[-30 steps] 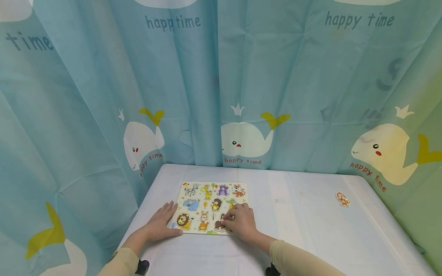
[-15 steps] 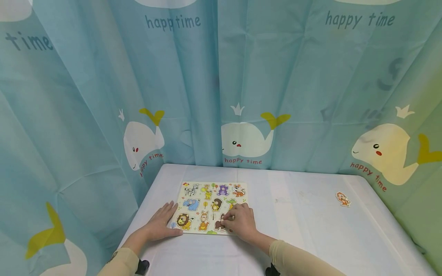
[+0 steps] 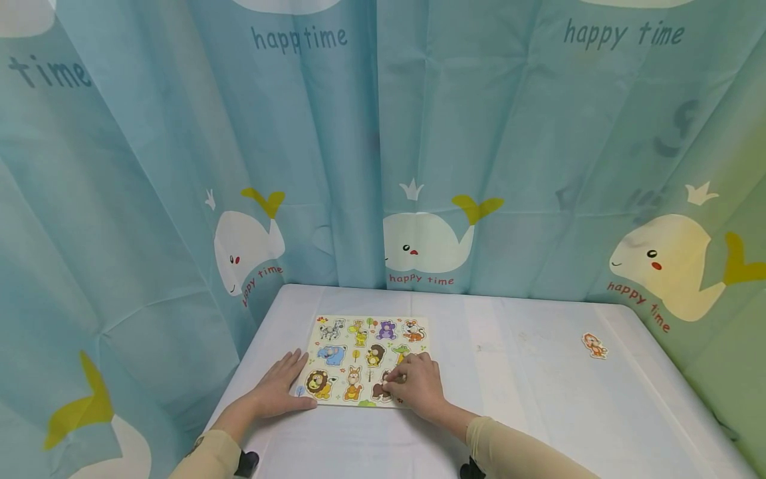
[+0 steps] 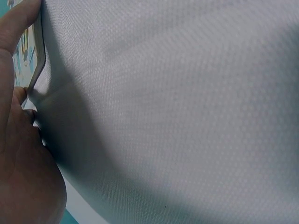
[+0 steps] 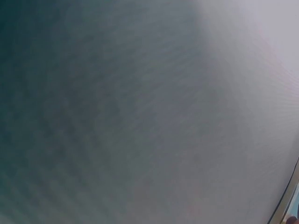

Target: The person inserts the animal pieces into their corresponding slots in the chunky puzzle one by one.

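A pale puzzle board (image 3: 337, 399) with several animal pieces lies on the white-covered table. My left hand (image 3: 276, 386) rests at its left edge, fingers stretched along the side and thumb at the near-left corner. In the left wrist view, the hand (image 4: 28, 177) shows beside the board's edge (image 4: 38, 51). At the lower right of the board, my right hand (image 3: 419, 384) pinches a brown animal piece (image 3: 379, 391) between thumb and curled fingers. That hand covers part of the piece and of the green crocodile (image 3: 399, 352). The right wrist view shows mostly blurred tablecloth and a board edge (image 5: 283, 210).
A loose orange-and-white animal piece (image 3: 594, 346) lies apart toward the right side of the table (image 3: 526, 372). Behind the table hangs a blue curtain (image 3: 335, 166) printed with whales, meeting its far edge.
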{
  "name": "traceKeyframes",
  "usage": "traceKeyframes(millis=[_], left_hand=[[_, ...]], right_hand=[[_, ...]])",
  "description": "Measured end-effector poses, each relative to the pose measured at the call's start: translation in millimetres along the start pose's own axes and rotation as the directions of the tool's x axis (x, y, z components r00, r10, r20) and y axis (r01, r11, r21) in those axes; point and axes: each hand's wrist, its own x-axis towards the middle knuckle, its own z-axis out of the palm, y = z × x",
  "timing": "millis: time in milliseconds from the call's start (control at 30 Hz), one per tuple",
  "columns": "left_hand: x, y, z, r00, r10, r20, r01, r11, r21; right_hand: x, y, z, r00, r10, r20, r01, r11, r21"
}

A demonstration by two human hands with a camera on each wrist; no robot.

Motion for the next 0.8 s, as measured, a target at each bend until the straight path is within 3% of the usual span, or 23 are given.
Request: traceKeyframes(millis=[467, 800], left_hand=[[1.7, -1.8, 1.2, 0.999, 0.041, -0.018, -0.041, 0.999, -0.009], [1.6, -0.6, 0.6, 1.000, 0.008, 0.002, -0.008, 1.000, 0.001]], right_hand=[[0.9, -0.1, 0.1, 1.000, -0.001, 0.003, 0.001, 1.000, -0.022], [1.0, -0.7, -1.2, 1.000, -0.019, 0.002, 0.019, 0.999, -0.049]])
